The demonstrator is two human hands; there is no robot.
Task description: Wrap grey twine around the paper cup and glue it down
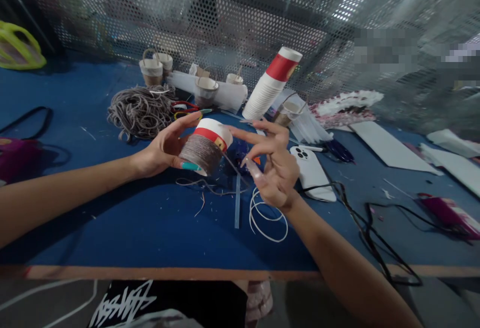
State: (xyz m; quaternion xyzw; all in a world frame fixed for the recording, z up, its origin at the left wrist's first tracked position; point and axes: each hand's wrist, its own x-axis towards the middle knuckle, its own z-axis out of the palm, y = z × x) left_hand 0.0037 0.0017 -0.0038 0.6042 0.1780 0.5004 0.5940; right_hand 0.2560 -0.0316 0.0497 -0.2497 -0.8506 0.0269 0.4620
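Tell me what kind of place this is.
Probably a craft worktable. A tangled heap of gray cord and a tall stack of paper cups stand out, and the left hand holds a cord-wrapped paper cup.

The left hand [159, 150] grips, its forearm [75, 195] stretched out. The right hand [279, 168] is loosely bent, thumb [264, 184] and index finger [246, 135] apart.

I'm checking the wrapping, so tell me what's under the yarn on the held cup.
The paper cup itself: a white end and some red band show bare beyond the yarn. The wall beneath the wrap is covered.
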